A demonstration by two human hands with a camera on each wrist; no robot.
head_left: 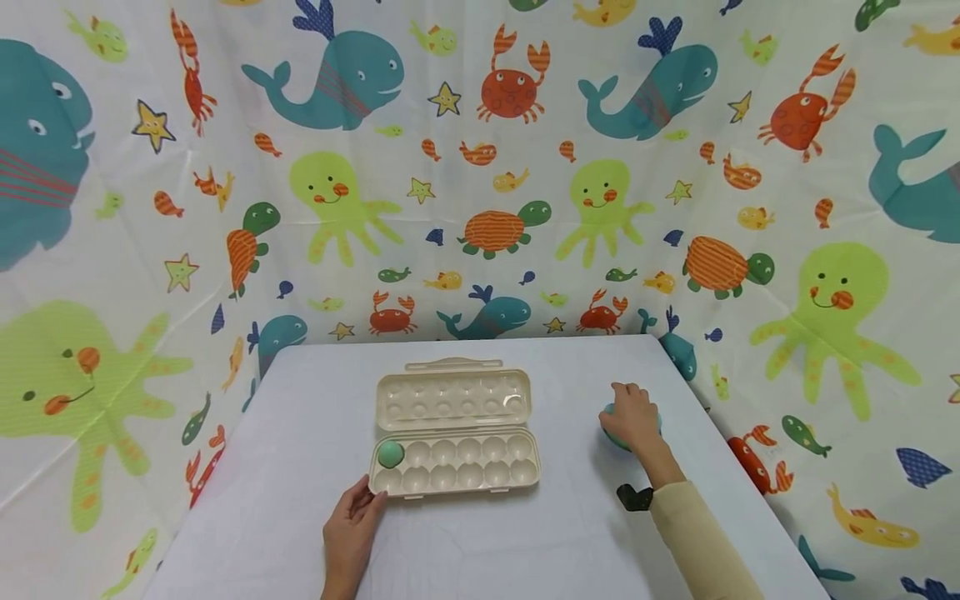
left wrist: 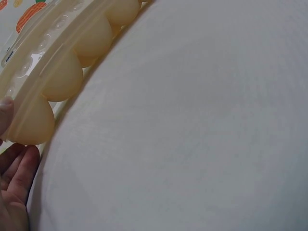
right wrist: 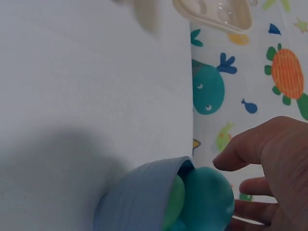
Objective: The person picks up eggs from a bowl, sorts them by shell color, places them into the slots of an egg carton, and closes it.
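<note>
On the table lies an open cream egg carton (head_left: 454,462) with two rows of cups. A green toy egg (head_left: 391,454) sits in the back-left cup. My left hand (head_left: 352,527) holds the carton's front-left corner, thumb on the rim and fingers beneath it in the left wrist view. To the right, my right hand (head_left: 633,421) is over a blue-grey bowl (right wrist: 139,192), which it mostly hides in the head view. The right wrist view shows a teal toy egg (right wrist: 207,199) and a light green toy egg (right wrist: 175,202) inside, with thumb and loosely bent fingers right at the teal one.
The carton's lid (head_left: 453,402) lies folded back behind the cups. A white cloth covers the table (head_left: 300,417). Behind and at both sides hangs a curtain (head_left: 495,192) printed with sea animals. A dark band (head_left: 634,498) shows at my right wrist.
</note>
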